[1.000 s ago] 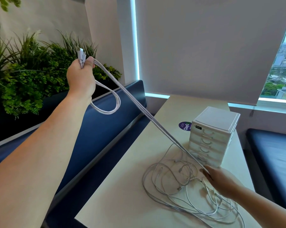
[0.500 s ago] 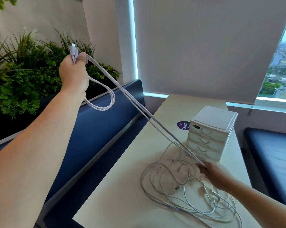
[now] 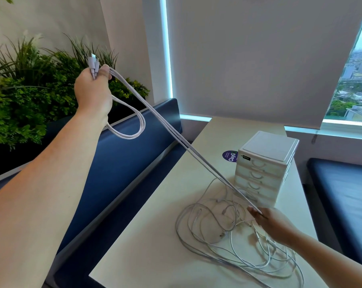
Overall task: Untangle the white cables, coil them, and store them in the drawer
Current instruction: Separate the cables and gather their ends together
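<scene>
The left hand (image 3: 92, 94) clenches the white cables (image 3: 176, 132) at their plugs, high — likely to tauten strands; the right hand (image 3: 273, 223) pinches them low. The tangle (image 3: 223, 231) lies beside the drawers (image 3: 263, 175)

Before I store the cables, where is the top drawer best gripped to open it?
Probably at the curved recess in the middle of the top drawer front, coming from your side, which the drawer unit fronts face. The rest of that front looks flat and shut, offering no other hold.

Two forearms bare to frame edge; left hand (image 3: 92, 94), right hand (image 3: 273, 223) likewise bare.
</scene>
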`<state>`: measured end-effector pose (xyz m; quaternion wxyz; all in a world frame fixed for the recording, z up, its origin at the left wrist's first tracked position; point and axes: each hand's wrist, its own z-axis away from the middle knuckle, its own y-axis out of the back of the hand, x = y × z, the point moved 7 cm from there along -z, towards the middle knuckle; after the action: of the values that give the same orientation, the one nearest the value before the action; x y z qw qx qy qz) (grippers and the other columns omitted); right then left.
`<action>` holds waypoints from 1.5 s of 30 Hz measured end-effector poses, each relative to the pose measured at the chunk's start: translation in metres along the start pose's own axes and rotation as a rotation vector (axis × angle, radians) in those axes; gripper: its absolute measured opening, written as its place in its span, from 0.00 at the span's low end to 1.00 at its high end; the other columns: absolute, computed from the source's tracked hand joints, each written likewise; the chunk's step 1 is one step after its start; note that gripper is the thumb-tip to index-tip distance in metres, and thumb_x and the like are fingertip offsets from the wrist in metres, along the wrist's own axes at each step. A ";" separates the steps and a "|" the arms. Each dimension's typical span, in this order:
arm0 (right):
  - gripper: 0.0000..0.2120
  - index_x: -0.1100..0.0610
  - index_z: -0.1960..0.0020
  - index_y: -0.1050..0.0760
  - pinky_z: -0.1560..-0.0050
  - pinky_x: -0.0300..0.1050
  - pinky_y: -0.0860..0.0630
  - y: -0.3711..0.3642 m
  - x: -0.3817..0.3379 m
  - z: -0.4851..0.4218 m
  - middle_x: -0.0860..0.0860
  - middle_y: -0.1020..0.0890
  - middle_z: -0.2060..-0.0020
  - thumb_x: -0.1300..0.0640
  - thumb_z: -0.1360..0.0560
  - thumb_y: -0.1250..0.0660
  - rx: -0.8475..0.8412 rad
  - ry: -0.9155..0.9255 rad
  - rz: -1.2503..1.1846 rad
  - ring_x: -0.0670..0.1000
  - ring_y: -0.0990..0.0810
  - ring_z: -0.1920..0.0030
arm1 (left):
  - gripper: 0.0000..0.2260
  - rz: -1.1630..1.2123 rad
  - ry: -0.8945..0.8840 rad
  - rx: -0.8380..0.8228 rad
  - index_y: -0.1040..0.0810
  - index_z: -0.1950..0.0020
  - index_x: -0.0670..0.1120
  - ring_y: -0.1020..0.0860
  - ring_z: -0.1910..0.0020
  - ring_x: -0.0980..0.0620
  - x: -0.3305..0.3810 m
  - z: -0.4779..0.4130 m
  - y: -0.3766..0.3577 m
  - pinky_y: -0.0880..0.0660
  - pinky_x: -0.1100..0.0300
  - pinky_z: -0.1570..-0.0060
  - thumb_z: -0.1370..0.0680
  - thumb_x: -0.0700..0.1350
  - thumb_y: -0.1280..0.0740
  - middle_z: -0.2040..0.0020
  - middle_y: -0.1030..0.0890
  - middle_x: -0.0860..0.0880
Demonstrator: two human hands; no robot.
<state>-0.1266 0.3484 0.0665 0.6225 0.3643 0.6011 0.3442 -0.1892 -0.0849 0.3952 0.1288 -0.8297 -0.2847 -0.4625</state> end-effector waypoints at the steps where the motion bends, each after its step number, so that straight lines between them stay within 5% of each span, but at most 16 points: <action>1: 0.26 0.58 0.68 0.33 0.67 0.44 0.34 -0.001 0.000 0.003 0.50 0.28 0.75 0.39 0.21 0.46 -0.010 0.006 0.010 0.49 0.30 0.72 | 0.13 -0.006 0.002 -0.001 0.29 0.62 0.54 0.33 0.65 0.60 0.000 0.001 -0.001 0.35 0.69 0.66 0.17 0.51 0.40 0.63 0.30 0.56; 6: 0.26 0.55 0.71 0.42 0.68 0.44 0.40 -0.014 0.004 0.009 0.49 0.36 0.76 0.37 0.24 0.49 -0.095 -0.002 -0.015 0.49 0.37 0.73 | 0.13 -0.018 0.008 -0.029 0.28 0.62 0.53 0.33 0.65 0.60 -0.002 0.005 -0.010 0.35 0.67 0.64 0.18 0.51 0.39 0.63 0.31 0.55; 11: 0.22 0.54 0.69 0.41 0.68 0.38 0.37 -0.029 0.012 0.017 0.47 0.36 0.74 0.48 0.18 0.45 -0.233 0.035 0.098 0.41 0.35 0.74 | 0.13 -0.011 0.049 -0.163 0.26 0.61 0.53 0.34 0.66 0.57 -0.006 0.009 -0.022 0.36 0.63 0.66 0.18 0.52 0.39 0.63 0.30 0.54; 17: 0.18 0.51 0.67 0.39 0.68 0.38 0.38 -0.036 0.019 0.019 0.46 0.31 0.69 0.47 0.22 0.41 -0.340 0.027 0.273 0.50 0.30 0.62 | 0.13 0.005 0.110 -0.231 0.26 0.64 0.51 0.37 0.70 0.56 -0.006 0.019 -0.029 0.39 0.63 0.70 0.20 0.53 0.36 0.65 0.32 0.53; 19: 0.15 0.49 0.64 0.36 0.61 0.41 0.35 -0.040 0.019 0.020 0.45 0.29 0.64 0.41 0.25 0.39 -0.399 0.049 0.331 0.52 0.26 0.55 | 0.13 -0.003 0.106 -0.261 0.25 0.64 0.51 0.36 0.70 0.57 -0.005 0.024 -0.033 0.39 0.64 0.68 0.21 0.52 0.35 0.66 0.31 0.54; 20: 0.17 0.47 0.59 0.31 0.55 0.41 0.32 -0.041 0.018 0.022 0.44 0.29 0.60 0.33 0.30 0.38 -0.436 0.066 0.348 0.51 0.26 0.51 | 0.13 -0.003 0.102 -0.283 0.25 0.64 0.50 0.36 0.69 0.57 -0.005 0.027 -0.036 0.39 0.63 0.68 0.21 0.52 0.35 0.66 0.31 0.54; 23: 0.55 0.48 0.32 0.33 0.36 0.43 0.33 -0.044 0.014 0.023 0.47 0.30 0.40 0.18 0.51 0.44 -0.520 0.078 0.278 0.49 0.30 0.37 | 0.13 -0.018 0.065 -0.370 0.24 0.64 0.50 0.35 0.69 0.58 -0.002 0.041 -0.045 0.38 0.63 0.67 0.21 0.53 0.34 0.66 0.29 0.54; 26: 0.60 0.46 0.26 0.42 0.29 0.50 0.39 -0.034 -0.017 0.016 0.48 0.37 0.30 0.15 0.51 0.45 -0.472 0.117 0.175 0.51 0.37 0.30 | 0.14 -0.070 -0.014 -0.473 0.23 0.60 0.45 0.33 0.67 0.58 0.004 0.058 -0.054 0.34 0.64 0.63 0.21 0.54 0.34 0.63 0.28 0.50; 31: 0.58 0.46 0.25 0.45 0.28 0.49 0.38 0.010 -0.117 0.003 0.45 0.37 0.31 0.17 0.47 0.42 -0.189 0.290 -0.141 0.47 0.37 0.30 | 0.19 -0.084 -0.100 -0.613 0.31 0.64 0.43 0.40 0.73 0.57 0.016 0.082 -0.064 0.39 0.59 0.65 0.22 0.56 0.32 0.71 0.40 0.53; 35: 0.52 0.46 0.24 0.51 0.30 0.43 0.38 0.046 -0.205 0.006 0.44 0.38 0.28 0.29 0.39 0.32 -0.035 0.494 -0.359 0.43 0.38 0.30 | 0.18 -0.062 -0.184 -0.635 0.23 0.62 0.39 0.39 0.71 0.59 0.034 0.096 -0.067 0.38 0.66 0.68 0.21 0.52 0.33 0.71 0.37 0.55; 38: 0.41 0.48 0.25 0.46 0.37 0.32 0.39 0.053 -0.243 0.007 0.39 0.30 0.36 0.42 0.31 0.29 -0.081 0.557 -0.437 0.38 0.33 0.37 | 0.20 -0.073 -0.245 -0.642 0.24 0.57 0.34 0.38 0.69 0.56 0.046 0.105 -0.065 0.39 0.65 0.67 0.22 0.53 0.33 0.67 0.36 0.46; 41: 0.08 0.53 0.45 0.26 0.47 0.43 0.26 0.039 -0.244 0.005 0.49 0.18 0.57 0.52 0.22 0.35 -0.147 0.543 -0.430 0.47 0.20 0.55 | 0.19 -0.025 -0.240 -0.578 0.24 0.61 0.37 0.34 0.65 0.55 0.052 0.099 -0.053 0.36 0.63 0.60 0.23 0.53 0.31 0.66 0.31 0.47; 45: 0.15 0.51 0.61 0.27 0.63 0.52 0.27 0.032 -0.207 0.014 0.46 0.30 0.73 0.44 0.21 0.42 -0.126 0.433 -0.646 0.46 0.29 0.71 | 0.26 -0.106 -0.307 -0.452 0.25 0.56 0.31 0.33 0.62 0.52 0.052 0.073 -0.024 0.34 0.57 0.56 0.24 0.57 0.31 0.63 0.30 0.44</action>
<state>-0.1210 0.1841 0.1974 0.5788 0.0365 0.7798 0.2358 -0.1317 -0.0120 0.3986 -0.1284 -0.8817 -0.2334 -0.3893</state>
